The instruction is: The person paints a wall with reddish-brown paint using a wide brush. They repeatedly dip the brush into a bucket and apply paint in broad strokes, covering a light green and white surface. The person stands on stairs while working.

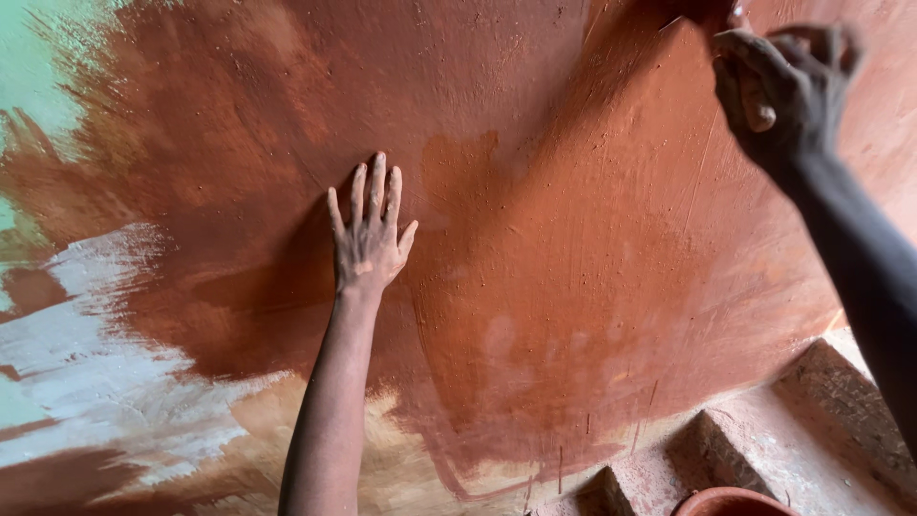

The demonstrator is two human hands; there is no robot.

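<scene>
1. Flat and spread wide, the left hand (pixel 368 244) grips nothing; its palm presses the rough wall coated in wet reddish-brown clay plaster (pixel 573 248).
2. Bare green and white patches (pixel 86 373) border the coat's left edge.
3. Open plaster lies between the hands.
4. Curled narrow, the right hand (pixel 778 91) touches the wall's upper right; what it holds cannot be told.
5. Round terracotta bowl rim (pixel 731 499) sits at the bottom edge.

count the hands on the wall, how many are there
2. The left hand lies flat, fingers spread, on the red-brown wall near the middle. The right hand is curled up at the top right; what it grips is hidden.
</scene>
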